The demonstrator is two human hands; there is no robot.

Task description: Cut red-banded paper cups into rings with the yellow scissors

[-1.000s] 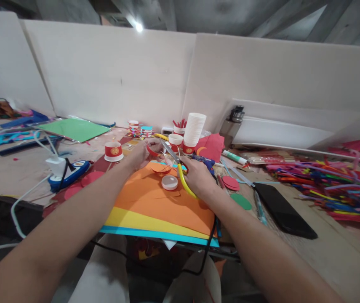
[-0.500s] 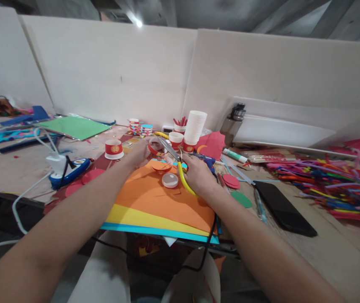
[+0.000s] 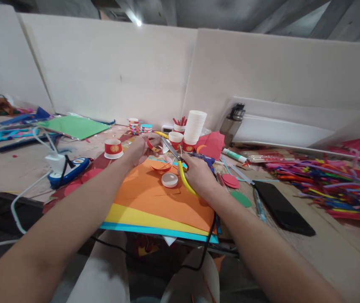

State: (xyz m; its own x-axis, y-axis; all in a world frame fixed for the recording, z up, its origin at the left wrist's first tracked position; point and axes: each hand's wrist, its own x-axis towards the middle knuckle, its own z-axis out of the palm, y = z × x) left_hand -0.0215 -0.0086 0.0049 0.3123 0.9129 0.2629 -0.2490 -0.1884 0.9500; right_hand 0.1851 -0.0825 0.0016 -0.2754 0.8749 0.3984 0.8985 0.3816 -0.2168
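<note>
My left hand (image 3: 139,150) is closed on a cut piece of red paper cup (image 3: 153,146), held above the far edge of the paper sheets. My right hand (image 3: 198,171) grips a pair of scissors (image 3: 184,179) with yellow handles, their blades pointing up and left, close to the cup piece. Whether the blades touch it, I cannot tell. Below them, a white round cup base (image 3: 169,180) and an orange paper piece (image 3: 161,167) lie on an orange sheet (image 3: 167,206), with yellow and blue sheets under it.
Left of my hand stands a red-and-white paper cup (image 3: 113,149). Behind are a tall stack of white cups (image 3: 195,126) and a glue gun (image 3: 203,159). A black phone (image 3: 284,208) and many pipe cleaners (image 3: 334,181) lie right, a blue power strip (image 3: 69,170) left.
The red cup piece has turned and shifted slightly left with my left hand, away from across the scissor blades. My right hand and the scissors have barely moved.
</note>
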